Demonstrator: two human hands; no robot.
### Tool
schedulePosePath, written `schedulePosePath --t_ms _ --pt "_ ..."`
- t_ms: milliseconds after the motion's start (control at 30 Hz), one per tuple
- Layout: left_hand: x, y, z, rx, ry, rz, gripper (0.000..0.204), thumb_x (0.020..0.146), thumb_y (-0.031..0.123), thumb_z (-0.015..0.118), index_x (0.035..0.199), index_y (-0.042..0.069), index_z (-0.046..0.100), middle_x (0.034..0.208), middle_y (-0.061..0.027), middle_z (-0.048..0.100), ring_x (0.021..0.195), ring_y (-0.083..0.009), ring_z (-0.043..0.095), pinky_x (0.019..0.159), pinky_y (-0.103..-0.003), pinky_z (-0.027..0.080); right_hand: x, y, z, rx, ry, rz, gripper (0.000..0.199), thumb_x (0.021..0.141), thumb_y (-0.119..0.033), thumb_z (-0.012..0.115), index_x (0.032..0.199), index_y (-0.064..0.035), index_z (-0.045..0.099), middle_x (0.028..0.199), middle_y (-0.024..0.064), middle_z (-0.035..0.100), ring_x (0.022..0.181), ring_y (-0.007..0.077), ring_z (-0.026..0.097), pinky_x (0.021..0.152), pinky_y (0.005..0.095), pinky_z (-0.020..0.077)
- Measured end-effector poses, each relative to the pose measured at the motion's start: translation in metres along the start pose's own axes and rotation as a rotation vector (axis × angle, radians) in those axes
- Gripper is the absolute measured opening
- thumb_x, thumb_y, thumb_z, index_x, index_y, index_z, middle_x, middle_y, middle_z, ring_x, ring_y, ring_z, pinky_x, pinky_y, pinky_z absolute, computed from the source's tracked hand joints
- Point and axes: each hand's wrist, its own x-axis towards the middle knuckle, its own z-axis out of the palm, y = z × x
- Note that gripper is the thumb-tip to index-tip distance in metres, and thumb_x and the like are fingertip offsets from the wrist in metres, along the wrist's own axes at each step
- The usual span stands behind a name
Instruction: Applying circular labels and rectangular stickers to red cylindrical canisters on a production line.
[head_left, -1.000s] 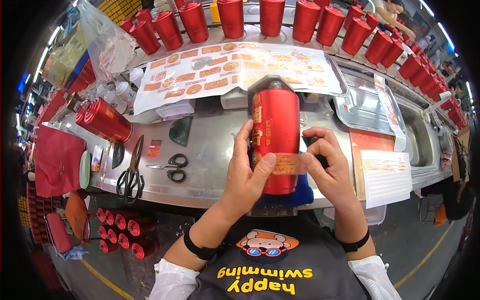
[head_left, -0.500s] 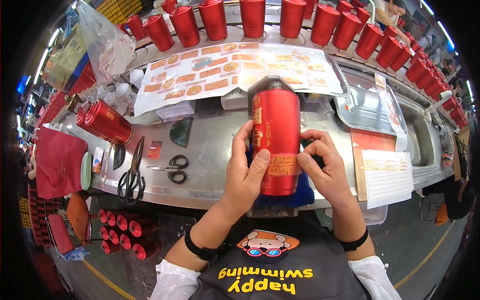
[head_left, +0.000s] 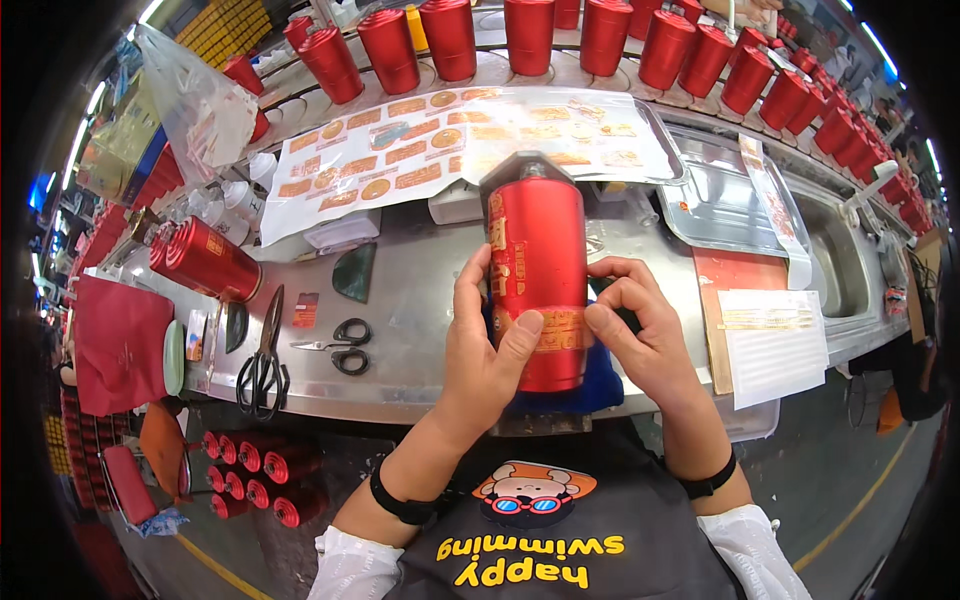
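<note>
A red metal bottle (head_left: pixel 552 235) with gold markings lies tilted before me, its dark angular end pointing away. My left hand (head_left: pixel 478 355) wraps its left side, the thumb pressing near a gold-and-orange decal strip (head_left: pixel 560 330) around the lower part. At the bottle's right edge, the bent fingers and thumb of my right hand (head_left: pixel 645 335) meet the strip's right end. Something dark green shows behind those fingers; I cannot tell what it is. Blue material (head_left: pixel 602 385) lies under the bottle.
A decal sheet (head_left: pixel 415 160) spreads behind the bottle. Large scissors (head_left: pixel 262 375), small scissors (head_left: pixel 348 345) and a dark green scraper (head_left: pixel 354 272) lie left. Metal trays (head_left: pixel 725 210) and white paper (head_left: pixel 772 350) are right. Several red bottles (head_left: pixel 447 40) line the far conveyor.
The bottle and both hands sit slightly farther left in the picture, and the view has shifted a little. The grip looks much the same.
</note>
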Motion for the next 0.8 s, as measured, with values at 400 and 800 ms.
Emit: schedulePosePath --t_ms 400,800 --pt "0.000 -0.001 0.000 0.024 0.000 0.009 0.067 0.092 0.026 0.059 0.140 -0.007 0.023 0.130 -0.0215 0.044 0.119 -0.0247 0.047 0.100 -0.035 0.038 -0.001 0.001 -0.001 0.007 -0.033 0.019 0.017 0.090 -0.016 0.062 0.082 -0.0015 0.057 0.117 0.0127 0.050 0.109 0.0184 0.049 0.092 0.0303 0.0380" --pt "0.002 0.001 0.002 0.083 -0.010 0.021 0.067 0.092 0.023 0.057 0.140 -0.007 0.022 0.130 -0.0224 0.045 0.118 -0.0243 0.049 0.100 -0.035 0.039 -0.005 -0.012 -0.005 0.092 0.395 0.094 0.022 0.090 -0.002 0.055 0.112 -0.0010 0.056 0.112 0.0138 0.059 0.080 0.0159 0.061 0.071 0.0255 0.0481"
